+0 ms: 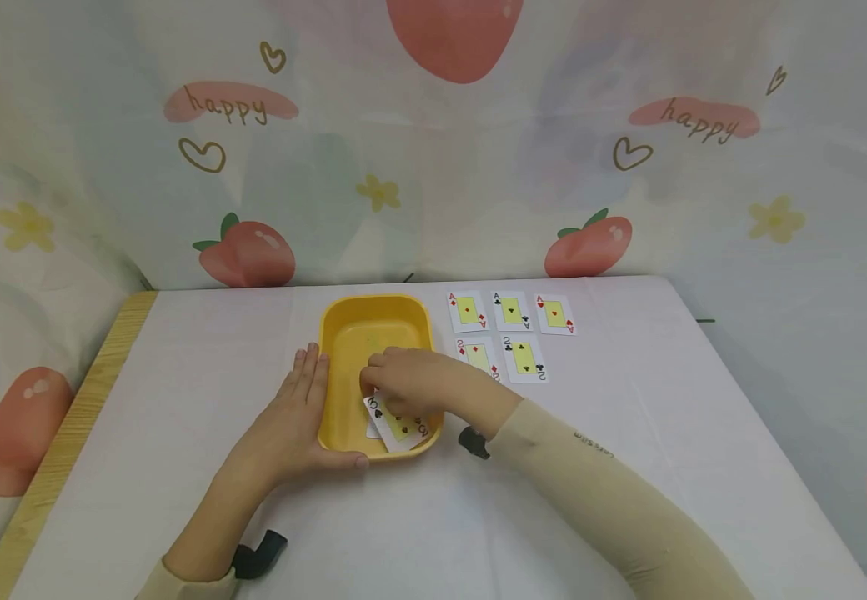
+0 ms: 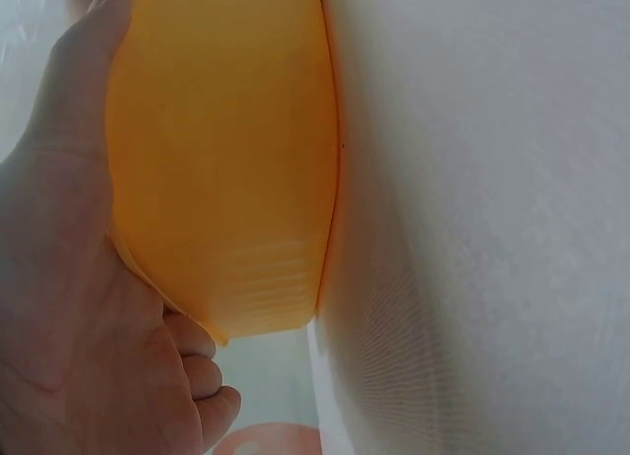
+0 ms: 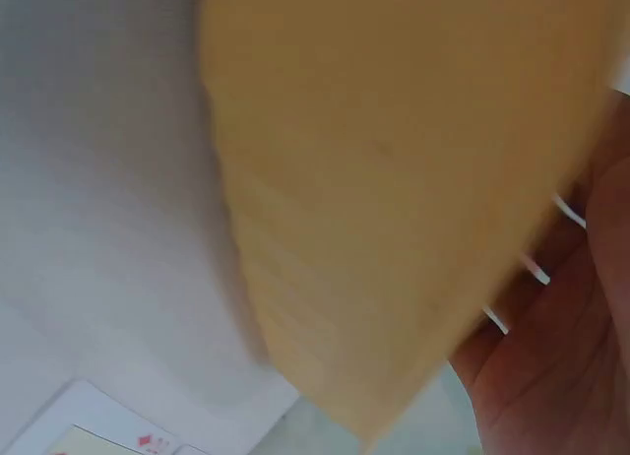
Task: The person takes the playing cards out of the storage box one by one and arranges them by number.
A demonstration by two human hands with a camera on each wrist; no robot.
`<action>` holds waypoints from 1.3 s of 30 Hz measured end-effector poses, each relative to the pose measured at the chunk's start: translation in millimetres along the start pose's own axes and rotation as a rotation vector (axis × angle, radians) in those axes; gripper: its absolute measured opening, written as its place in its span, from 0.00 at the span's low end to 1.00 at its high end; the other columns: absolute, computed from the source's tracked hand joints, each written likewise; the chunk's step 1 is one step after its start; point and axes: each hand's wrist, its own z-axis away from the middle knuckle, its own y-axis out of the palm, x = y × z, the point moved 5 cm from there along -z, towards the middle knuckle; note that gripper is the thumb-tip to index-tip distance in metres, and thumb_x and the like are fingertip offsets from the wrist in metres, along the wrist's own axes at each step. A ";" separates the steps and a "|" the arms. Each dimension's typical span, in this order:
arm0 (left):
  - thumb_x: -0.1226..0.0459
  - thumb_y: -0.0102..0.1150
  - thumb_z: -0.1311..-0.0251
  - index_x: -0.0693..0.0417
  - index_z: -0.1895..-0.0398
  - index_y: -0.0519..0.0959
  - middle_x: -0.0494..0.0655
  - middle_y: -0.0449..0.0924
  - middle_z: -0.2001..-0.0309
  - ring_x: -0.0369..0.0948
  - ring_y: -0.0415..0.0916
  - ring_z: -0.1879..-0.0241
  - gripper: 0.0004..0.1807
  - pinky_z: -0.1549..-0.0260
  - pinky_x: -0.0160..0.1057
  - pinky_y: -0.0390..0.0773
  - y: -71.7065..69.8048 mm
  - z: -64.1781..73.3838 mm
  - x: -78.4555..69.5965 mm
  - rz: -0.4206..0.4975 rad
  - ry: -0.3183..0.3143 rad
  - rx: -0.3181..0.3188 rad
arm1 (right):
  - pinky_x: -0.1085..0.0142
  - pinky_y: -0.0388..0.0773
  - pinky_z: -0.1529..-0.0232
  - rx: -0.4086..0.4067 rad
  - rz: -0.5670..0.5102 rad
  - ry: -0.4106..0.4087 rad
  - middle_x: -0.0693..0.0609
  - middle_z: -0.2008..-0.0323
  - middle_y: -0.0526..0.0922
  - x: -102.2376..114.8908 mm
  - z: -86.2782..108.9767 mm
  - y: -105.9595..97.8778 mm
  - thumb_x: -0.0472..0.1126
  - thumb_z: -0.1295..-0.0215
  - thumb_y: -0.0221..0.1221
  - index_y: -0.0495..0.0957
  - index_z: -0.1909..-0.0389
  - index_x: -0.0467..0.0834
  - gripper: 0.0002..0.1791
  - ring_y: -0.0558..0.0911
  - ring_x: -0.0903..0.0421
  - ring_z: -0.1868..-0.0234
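Observation:
In the head view a yellow tray [image 1: 343, 312] stands on the white-covered table. My left hand [image 1: 294, 417] rests along its left rim with straight fingers, the thumb lying at the near rim; the left wrist view has the tray's outer wall [image 2: 221, 160] beside the palm. Reaching over the right rim, my right hand [image 1: 414, 379] has bent fingers at the upper end of a black-suited three playing card [image 1: 396, 429], seemingly pinching it. That card lies tilted over at least one other card in the tray; the hand hides part of them.
Right of the tray, face-up cards form two rows: ace of diamonds [image 1: 467, 311], ace of clubs [image 1: 512, 311] and ace of hearts [image 1: 556, 314], then two of diamonds [image 1: 476, 354] and two of clubs [image 1: 525, 358]. A printed fabric backdrop [image 1: 448, 183] hangs behind the table.

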 end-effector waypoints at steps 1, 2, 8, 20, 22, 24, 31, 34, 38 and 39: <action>0.22 0.63 0.66 0.63 0.20 0.37 0.58 0.29 0.19 0.54 0.30 0.20 0.81 0.25 0.56 0.50 0.1 -0.1 -0.2 -0.001 0.000 0.001 | 0.70 0.76 0.49 -0.012 -0.034 -0.005 0.60 0.58 0.78 -0.8 1.2 -3.4 0.38 0.32 0.58 0.77 0.51 0.55 0.12 0.74 0.59 0.57; 0.22 0.64 0.66 0.63 0.21 0.37 0.58 0.29 0.19 0.54 0.31 0.20 0.81 0.25 0.57 0.50 0.2 -0.2 -0.4 0.000 0.002 0.001 | 0.70 0.76 0.52 -0.022 -0.066 -0.014 0.60 0.60 0.79 -1.4 2.5 -6.6 0.38 0.31 0.56 0.78 0.53 0.55 0.11 0.75 0.60 0.58; 0.22 0.64 0.66 0.63 0.21 0.36 0.59 0.29 0.20 0.55 0.30 0.21 0.81 0.25 0.57 0.50 1.2 -0.9 -0.3 -0.003 0.012 0.005 | 0.72 0.76 0.60 -0.071 -0.200 -0.050 0.61 0.67 0.78 -5.2 14.8 -27.2 0.36 0.30 0.52 0.79 0.58 0.54 0.11 0.75 0.62 0.64; 0.23 0.66 0.68 0.62 0.20 0.36 0.58 0.29 0.20 0.54 0.30 0.20 0.82 0.25 0.57 0.49 0.6 0.1 0.9 0.011 -0.026 0.016 | 0.66 0.77 0.60 -0.226 -0.378 0.012 0.60 0.66 0.79 -26.5 69.0 -73.4 0.34 0.33 0.50 0.79 0.60 0.52 0.11 0.75 0.60 0.64; 0.23 0.66 0.68 0.62 0.20 0.35 0.57 0.28 0.19 0.54 0.30 0.20 0.83 0.25 0.57 0.49 0.6 0.0 1.0 0.013 -0.034 0.022 | 0.66 0.77 0.61 -0.237 -0.382 0.028 0.59 0.66 0.78 -31.8 76.4 -72.9 0.34 0.33 0.50 0.79 0.60 0.52 0.12 0.75 0.60 0.64; 0.23 0.66 0.68 0.62 0.20 0.35 0.57 0.28 0.19 0.54 0.30 0.20 0.83 0.25 0.57 0.49 0.1 0.0 1.2 0.012 -0.035 0.022 | 0.65 0.78 0.61 -0.234 -0.406 0.049 0.59 0.66 0.79 -37.2 82.5 -69.5 0.34 0.33 0.50 0.79 0.60 0.51 0.11 0.76 0.59 0.64; 0.22 0.65 0.68 0.62 0.21 0.35 0.58 0.28 0.20 0.53 0.29 0.20 0.83 0.25 0.56 0.49 -0.2 -1.2 2.2 0.018 -0.025 0.014 | 0.64 0.80 0.63 -0.198 -0.494 0.116 0.58 0.66 0.80 -55.1 95.7 -45.5 0.35 0.31 0.53 0.78 0.60 0.51 0.08 0.78 0.58 0.65; 0.22 0.65 0.68 0.62 0.21 0.35 0.57 0.28 0.19 0.53 0.29 0.20 0.83 0.25 0.56 0.49 0.2 -1.4 1.7 0.020 -0.023 0.014 | 0.64 0.79 0.63 -0.168 -0.529 0.148 0.58 0.67 0.80 -62.5 98.8 -32.6 0.36 0.31 0.53 0.78 0.60 0.52 0.08 0.78 0.58 0.65; 0.22 0.65 0.68 0.62 0.21 0.35 0.57 0.28 0.19 0.53 0.29 0.20 0.83 0.25 0.56 0.49 0.6 -1.4 0.7 0.017 -0.022 0.014 | 0.65 0.78 0.64 -0.129 -0.564 0.189 0.57 0.68 0.80 -74.6 102.0 -12.0 0.35 0.31 0.53 0.78 0.60 0.51 0.08 0.78 0.58 0.66; 0.22 0.65 0.68 0.62 0.21 0.35 0.57 0.28 0.19 0.53 0.29 0.20 0.83 0.25 0.56 0.49 0.7 -1.4 0.5 0.017 -0.021 0.014 | 0.65 0.78 0.64 -0.118 -0.572 0.201 0.57 0.68 0.80 -77.7 102.8 -6.5 0.35 0.31 0.53 0.78 0.60 0.51 0.08 0.78 0.58 0.66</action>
